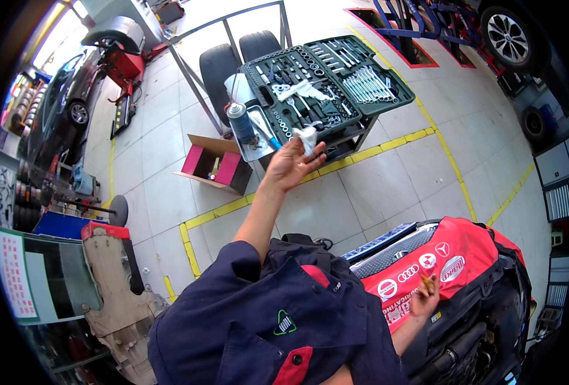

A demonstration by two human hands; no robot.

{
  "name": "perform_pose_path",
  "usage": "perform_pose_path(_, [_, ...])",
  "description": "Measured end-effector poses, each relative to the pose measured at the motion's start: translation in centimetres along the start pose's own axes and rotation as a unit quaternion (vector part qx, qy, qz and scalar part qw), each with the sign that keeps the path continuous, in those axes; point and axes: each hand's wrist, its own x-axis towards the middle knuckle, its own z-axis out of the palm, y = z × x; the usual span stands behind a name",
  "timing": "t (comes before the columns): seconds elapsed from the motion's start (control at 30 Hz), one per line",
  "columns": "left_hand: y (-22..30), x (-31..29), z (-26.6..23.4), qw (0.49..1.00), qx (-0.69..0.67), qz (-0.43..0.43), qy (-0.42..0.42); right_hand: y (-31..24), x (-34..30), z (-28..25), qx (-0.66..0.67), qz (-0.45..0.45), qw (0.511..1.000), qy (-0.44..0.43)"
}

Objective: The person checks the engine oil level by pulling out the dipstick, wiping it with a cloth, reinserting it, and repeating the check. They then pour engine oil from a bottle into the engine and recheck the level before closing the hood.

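My left hand reaches out palm up over the near edge of a tool cart. A crumpled white tissue sits between its thumb and loosely spread fingers. Just beyond lies an open green socket set case, with sockets, wrenches and another white tissue on it. Left of that hand, a spray can stands in a metal tray. My right hand is above a red fender cover, pinching a small yellowish-brown piece whose kind I cannot make out.
An open cardboard box stands on the floor beside the cart, with tires behind it. The car's engine bay is at lower right. A brown panel leans at left. Yellow lines mark the tiled floor.
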Motion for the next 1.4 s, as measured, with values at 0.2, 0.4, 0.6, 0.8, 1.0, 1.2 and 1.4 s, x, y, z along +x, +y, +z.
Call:
perform_pose_path(0.2, [0.5,-0.8,0.8,0.992,0.09,0.048,-0.067,-3.2,-3.2,-2.4,-0.057,-0.083,0.993,0.068])
perform_pose_path(0.4, [-12.5,-2.1,3.8,0.967,0.218,-0.11,-0.075,7.7,0.0,2.2,-0.142,0.061,0.988,0.003])
perform_pose_path(0.6, [-13.6,-0.5,4.6,0.963,0.213,-0.117,-0.115,12.1,1.9,7.5,-0.094,0.162,0.978,-0.096])
perform_pose_path(0.8, [0.4,1.7,3.2,0.988,0.086,0.124,-0.023,2.3,1.3,0.6,-0.151,-0.003,0.988,-0.012])
perform_pose_path(1.0, [-4.7,-1.1,4.7,0.983,0.156,0.086,-0.042,4.7,0.4,3.7,-0.18,0.012,0.983,-0.026])
perform_pose_path(1.2, [-15.7,-3.2,5.4,0.96,0.231,-0.137,-0.073,14.2,2.5,10.4,-0.155,0.167,0.97,-0.087])
perform_pose_path(1.4, [-0.9,2.8,4.4,0.986,0.094,0.132,-0.033,7.8,3.3,1.4,-0.088,0.138,0.986,0.01])
